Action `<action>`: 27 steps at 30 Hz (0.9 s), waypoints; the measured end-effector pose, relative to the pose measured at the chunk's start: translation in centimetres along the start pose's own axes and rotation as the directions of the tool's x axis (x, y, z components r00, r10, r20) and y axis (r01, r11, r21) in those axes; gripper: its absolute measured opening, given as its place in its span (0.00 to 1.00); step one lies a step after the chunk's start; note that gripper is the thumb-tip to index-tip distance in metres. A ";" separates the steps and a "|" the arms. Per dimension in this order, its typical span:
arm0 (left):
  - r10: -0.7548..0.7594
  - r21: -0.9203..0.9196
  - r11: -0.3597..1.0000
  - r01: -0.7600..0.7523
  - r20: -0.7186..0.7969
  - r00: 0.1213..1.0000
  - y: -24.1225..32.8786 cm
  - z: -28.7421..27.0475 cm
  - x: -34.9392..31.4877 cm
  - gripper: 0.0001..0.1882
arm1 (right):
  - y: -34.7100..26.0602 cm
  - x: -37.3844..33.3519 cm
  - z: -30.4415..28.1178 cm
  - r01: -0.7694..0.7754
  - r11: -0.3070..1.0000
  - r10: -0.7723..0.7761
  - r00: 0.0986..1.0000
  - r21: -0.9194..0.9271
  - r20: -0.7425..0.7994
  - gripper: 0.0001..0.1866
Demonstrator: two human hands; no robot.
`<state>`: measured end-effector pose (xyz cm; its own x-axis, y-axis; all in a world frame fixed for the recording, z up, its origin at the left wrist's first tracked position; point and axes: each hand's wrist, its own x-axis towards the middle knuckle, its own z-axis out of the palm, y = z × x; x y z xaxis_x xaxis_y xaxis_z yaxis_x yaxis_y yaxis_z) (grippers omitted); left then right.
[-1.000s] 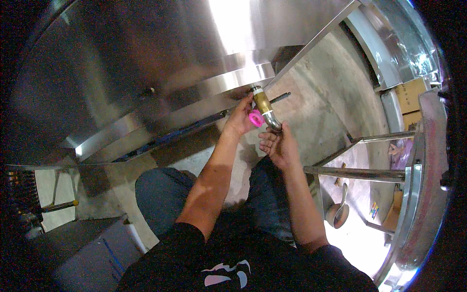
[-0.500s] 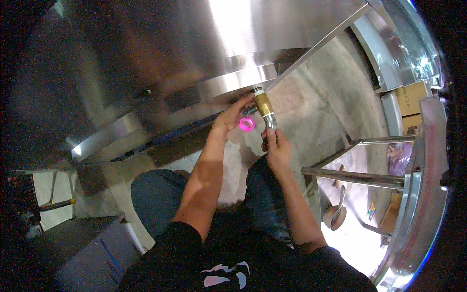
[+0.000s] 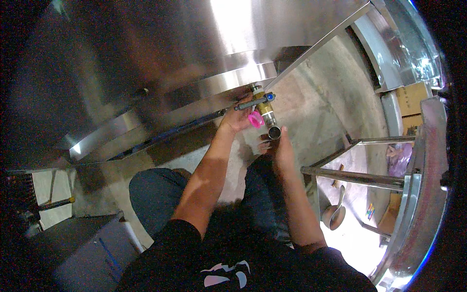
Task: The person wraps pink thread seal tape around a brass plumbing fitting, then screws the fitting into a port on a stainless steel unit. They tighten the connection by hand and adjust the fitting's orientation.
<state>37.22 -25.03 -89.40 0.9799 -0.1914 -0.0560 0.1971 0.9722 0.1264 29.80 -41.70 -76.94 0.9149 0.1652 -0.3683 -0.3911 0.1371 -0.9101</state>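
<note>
Right hand (image 3: pixel 282 153) at the elbow fitting (image 3: pixel 274 132), left hand (image 3: pixel 236 119) behind the valve (image 3: pixel 265 108)

In the head view, the right hand's thumb and curled fingers stand apart, at either side of the elbow's round mouth; whether they grip it, I cannot tell. The left hand curls behind the grey lever (image 3: pixel 248 104), its fingertips partly hidden, so its closure cannot be told either. A pink ring (image 3: pixel 256 119) sits between that hand and the brass valve body.

The valve slants down from beneath a large steel vessel (image 3: pixel 160 53), whose lower edge runs close above both hands. Elbow and valve are joined, lever crossing the body. Concrete floor (image 3: pixel 316 104) spreads rightward from the fittings to a metal frame (image 3: pixel 357 175); the person's knees (image 3: pixel 158 192) lie nearer the body, below the hands.
</note>
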 end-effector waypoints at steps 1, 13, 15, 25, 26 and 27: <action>-0.009 -0.045 0.999 0.012 0.048 0.999 -0.3 -0.2 0.3 0.17 | 0.0 -0.3 0.2 0.162 0.937 -0.221 0.961 -0.311 -0.164 0.24; 0.029 0.060 0.998 -0.032 0.063 0.998 -0.8 1.2 0.4 0.30 | -0.2 2.4 -1.4 -0.180 0.935 0.150 0.981 0.307 0.119 0.23; -0.012 0.039 0.999 0.011 0.015 1.000 -0.5 1.5 0.4 0.29 | 0.1 2.8 -2.2 -0.454 0.743 0.321 0.886 0.491 0.334 0.24; 0.086 0.391 0.918 -0.068 -0.029 0.996 -0.6 -2.4 1.4 0.30 | 1.4 0.7 -0.1 0.256 0.286 -0.606 0.795 -0.923 0.032 0.22; 0.141 0.563 0.814 -0.141 0.043 0.989 -0.4 -2.8 1.6 0.30 | 1.1 0.4 0.0 0.227 0.259 -0.568 0.822 -0.939 0.042 0.20; 0.098 0.600 0.796 -0.082 0.006 0.995 -0.1 -3.1 1.7 0.30 | 0.8 0.4 0.1 0.195 0.249 -0.526 0.850 -0.949 0.036 0.20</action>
<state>38.73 -25.05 -92.62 0.9946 -0.0964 -0.0375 0.0950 0.7085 0.6993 29.85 -41.45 -77.84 0.9796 0.1036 0.1724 0.1753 -0.8601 -0.4790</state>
